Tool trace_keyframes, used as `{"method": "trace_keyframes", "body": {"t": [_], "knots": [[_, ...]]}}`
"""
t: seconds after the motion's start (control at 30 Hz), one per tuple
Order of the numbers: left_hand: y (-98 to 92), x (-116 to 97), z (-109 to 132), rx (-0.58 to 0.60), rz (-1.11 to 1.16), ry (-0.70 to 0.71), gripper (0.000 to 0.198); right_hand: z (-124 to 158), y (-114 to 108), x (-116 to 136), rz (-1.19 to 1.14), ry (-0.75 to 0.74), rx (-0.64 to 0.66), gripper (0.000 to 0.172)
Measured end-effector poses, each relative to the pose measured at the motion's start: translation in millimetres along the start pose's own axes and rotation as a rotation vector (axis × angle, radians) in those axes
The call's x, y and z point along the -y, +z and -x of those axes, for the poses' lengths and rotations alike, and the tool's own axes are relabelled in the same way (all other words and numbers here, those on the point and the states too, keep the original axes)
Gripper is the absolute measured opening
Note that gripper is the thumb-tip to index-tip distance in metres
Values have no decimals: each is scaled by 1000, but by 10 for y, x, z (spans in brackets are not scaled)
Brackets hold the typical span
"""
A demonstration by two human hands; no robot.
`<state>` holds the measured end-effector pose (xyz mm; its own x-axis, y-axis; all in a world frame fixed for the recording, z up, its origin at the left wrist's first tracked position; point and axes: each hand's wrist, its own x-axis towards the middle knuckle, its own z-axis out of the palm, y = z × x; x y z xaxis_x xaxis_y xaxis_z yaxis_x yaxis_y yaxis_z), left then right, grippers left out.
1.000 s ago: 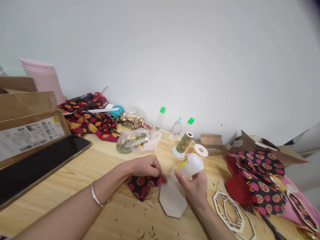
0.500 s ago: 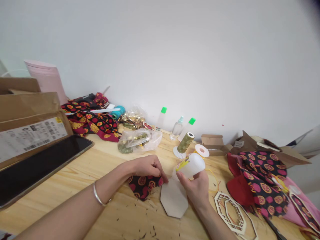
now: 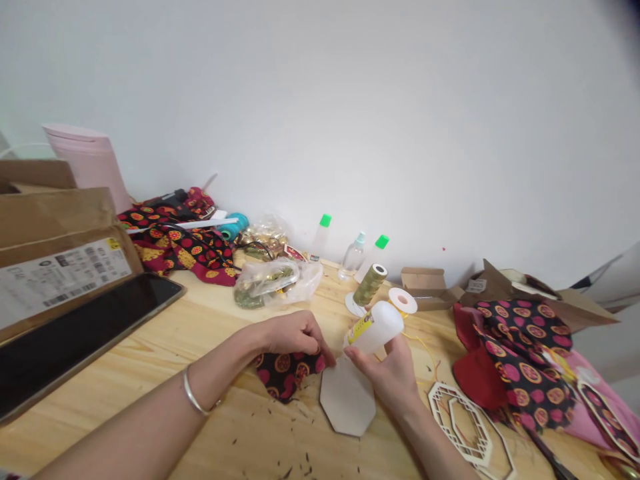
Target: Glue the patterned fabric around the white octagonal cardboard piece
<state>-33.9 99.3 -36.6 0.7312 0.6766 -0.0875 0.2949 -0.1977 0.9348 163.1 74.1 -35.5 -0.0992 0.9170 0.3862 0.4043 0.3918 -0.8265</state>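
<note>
My right hand is wrapped round a white plastic glue bottle with a yellow label. The bottle is tilted, base up and right; its nozzle end points down over a grey octagonal board and is partly hidden. My left hand, with curled fingers, is closed at the board's upper left edge, its index fingertip touching there. A dark piece of fabric with pink and orange circles shows beneath that hand and appears caught in its fingers, though the grip itself is partly hidden.
Octagonal lattice frames and scissors lie right, near patterned fabric. Behind stand a green thread cone, a yellow-thread spool and green-capped bottles. A phone and cardboard box are at left.
The glue bottle in my right hand has shifted slightly left and up. My left hand, the fabric piece and the board stay nearly in place; the view has turned a little.
</note>
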Motion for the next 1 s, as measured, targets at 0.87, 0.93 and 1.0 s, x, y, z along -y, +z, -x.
{"method": "trace_keyframes", "body": {"t": [0.87,0.93,1.0], "knots": [[0,-4,4,7,26,3,43,34,-21,-107,-9,-97,20,25],[1,-13,7,6,22,1,43,34,-21,-111,-16,-82,19,25],[1,-25,10,3,17,-2,43,34,-20,-102,-21,-76,19,25]]}}
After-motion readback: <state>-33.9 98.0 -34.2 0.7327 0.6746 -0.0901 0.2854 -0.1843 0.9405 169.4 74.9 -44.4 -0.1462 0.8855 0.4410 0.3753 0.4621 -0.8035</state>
